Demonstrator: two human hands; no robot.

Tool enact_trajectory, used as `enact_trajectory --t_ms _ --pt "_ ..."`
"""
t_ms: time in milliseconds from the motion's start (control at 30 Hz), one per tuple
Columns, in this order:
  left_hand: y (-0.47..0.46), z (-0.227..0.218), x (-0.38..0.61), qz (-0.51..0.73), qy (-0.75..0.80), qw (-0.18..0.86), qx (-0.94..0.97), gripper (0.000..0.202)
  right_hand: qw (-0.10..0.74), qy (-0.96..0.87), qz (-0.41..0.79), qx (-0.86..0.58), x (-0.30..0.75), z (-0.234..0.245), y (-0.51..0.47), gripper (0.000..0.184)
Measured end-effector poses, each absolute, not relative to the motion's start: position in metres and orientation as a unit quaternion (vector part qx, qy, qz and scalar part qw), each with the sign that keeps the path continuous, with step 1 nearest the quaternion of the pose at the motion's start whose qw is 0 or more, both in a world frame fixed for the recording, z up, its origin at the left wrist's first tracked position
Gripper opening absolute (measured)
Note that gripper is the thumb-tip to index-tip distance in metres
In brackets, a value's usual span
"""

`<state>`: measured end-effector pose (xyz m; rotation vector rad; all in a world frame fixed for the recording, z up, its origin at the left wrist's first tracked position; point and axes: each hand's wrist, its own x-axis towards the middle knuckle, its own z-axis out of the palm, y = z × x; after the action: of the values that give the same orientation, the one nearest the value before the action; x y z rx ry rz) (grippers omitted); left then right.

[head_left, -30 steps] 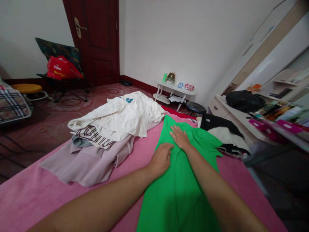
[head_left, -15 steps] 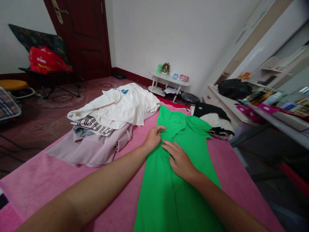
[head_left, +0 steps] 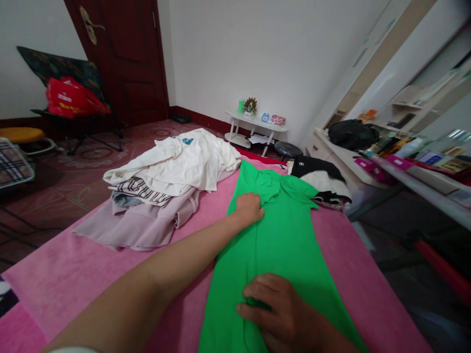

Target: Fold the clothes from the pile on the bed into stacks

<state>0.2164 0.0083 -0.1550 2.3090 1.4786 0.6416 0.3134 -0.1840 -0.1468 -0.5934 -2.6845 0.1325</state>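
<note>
A long green short-sleeved dress [head_left: 287, 235] lies spread on the pink blanket, its sleeves at the far end and a crease running down its length. My left hand [head_left: 250, 208] is closed on the cloth just below the near sleeve, its fingertips tucked out of sight. Nearer to me, my right hand [head_left: 272, 306] curls over the crease, thumb and fingers bent round the fabric, with a little green showing between them. To the left of the dress is a pile of clothes, topped by a white shirt [head_left: 195, 159] over a striped piece [head_left: 142, 191] and a pale mauve garment [head_left: 147, 228].
Black and white clothing [head_left: 320, 174] sits past the dress on the right. The pink blanket [head_left: 184, 274] covers the bed. A desk crowded with items [head_left: 423, 171] stands to the right, a small white table [head_left: 257, 121] by the wall, and a chair with a red bag [head_left: 71, 98] at left.
My right hand has moved down the dress toward me, its fingers curling in. My left hand has closed and shifted slightly right on the cloth. The camera view has shifted slightly.
</note>
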Motion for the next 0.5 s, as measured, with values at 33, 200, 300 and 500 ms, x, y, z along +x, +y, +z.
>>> enact_trajectory --t_ms 33,200,300,500 --pt "0.009 -0.157 0.219 0.233 0.518 0.164 0.806 0.022 0.196 -0.957 0.043 -0.209 0.313 -0.147 -0.184 0.030" --pt "0.017 -0.169 0.218 0.300 0.494 0.189 0.794 0.017 0.243 -0.949 0.002 -0.199 0.315 -0.144 -0.187 0.035" --pt "0.023 -0.172 0.218 0.344 0.468 0.212 0.786 0.024 0.263 -0.941 -0.006 -0.213 0.318 -0.142 -0.189 0.028" --pt "0.034 -0.182 0.222 0.334 0.406 0.265 0.808 0.013 0.204 -0.953 0.011 -0.225 0.321 -0.158 -0.192 0.045"
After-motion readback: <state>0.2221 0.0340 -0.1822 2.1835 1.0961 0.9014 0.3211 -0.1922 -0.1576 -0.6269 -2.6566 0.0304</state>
